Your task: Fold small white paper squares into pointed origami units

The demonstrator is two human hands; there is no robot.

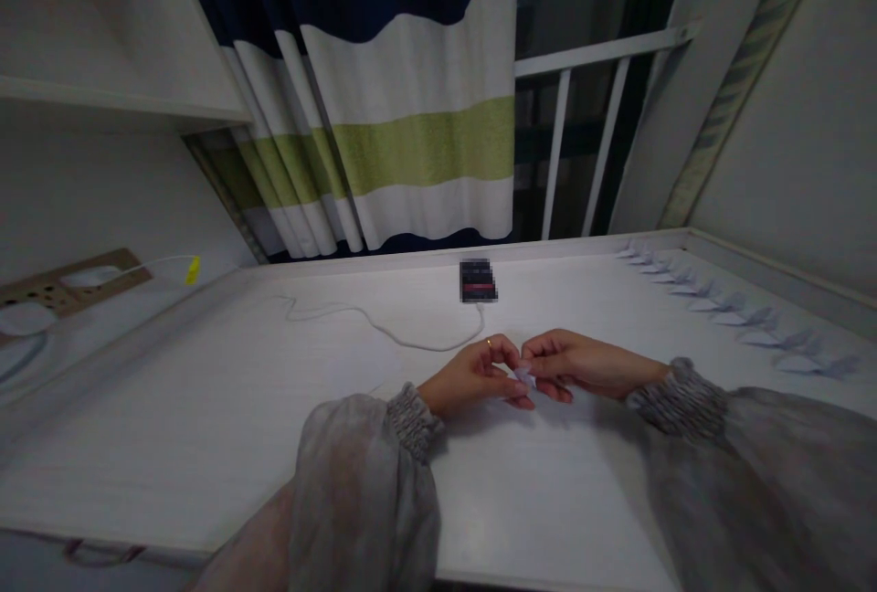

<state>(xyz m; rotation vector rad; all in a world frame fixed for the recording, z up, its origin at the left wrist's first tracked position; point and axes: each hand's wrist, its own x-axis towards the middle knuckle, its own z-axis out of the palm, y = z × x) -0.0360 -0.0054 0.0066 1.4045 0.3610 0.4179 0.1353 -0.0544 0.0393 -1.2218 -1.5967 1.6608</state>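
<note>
A small piece of folded white paper [523, 376] is pinched between both hands, just above the white desktop. My left hand [480, 373], with a gold ring on one finger, closes its fingertips on the paper's left side. From the right, my right hand [572, 364] grips the same paper between thumb and fingers. The fingers cover much of the paper, so its full shape is hidden. Several folded white paper figures [736, 309] stand in a slanting row at the right of the desk. They look like the same kind of paper.
A phone [478, 281] lies at the back of the white desk [206, 428], with a white cable [404, 341] running left from it. Flat white paper [363, 368] rests left of my hands. A power strip [75, 286] is on the left wall. A striped curtain [425, 144] hangs behind.
</note>
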